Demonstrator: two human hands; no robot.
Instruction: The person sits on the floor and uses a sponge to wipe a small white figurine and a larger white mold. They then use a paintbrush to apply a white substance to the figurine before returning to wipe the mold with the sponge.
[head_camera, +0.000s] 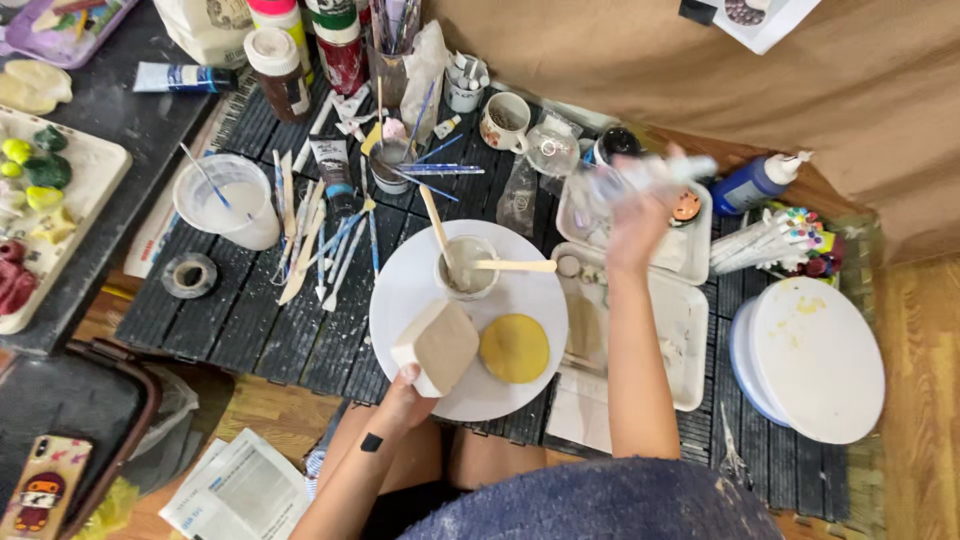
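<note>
Left hand (405, 392) grip grasping clay block (440, 346); right hand (632, 222) grip clenched on blurred clear bottle (640, 178), lying near-horizontal, tip pointing right.

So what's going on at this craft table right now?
A person sits at a cluttered dark slatted table. Their left hand holds a pale wedge-shaped block at the edge of a round white board, beside a flat yellow disc and a small cup with wooden sticks in it. Their right hand is raised over the white trays, gripping a clear bottle that is blurred.
</note>
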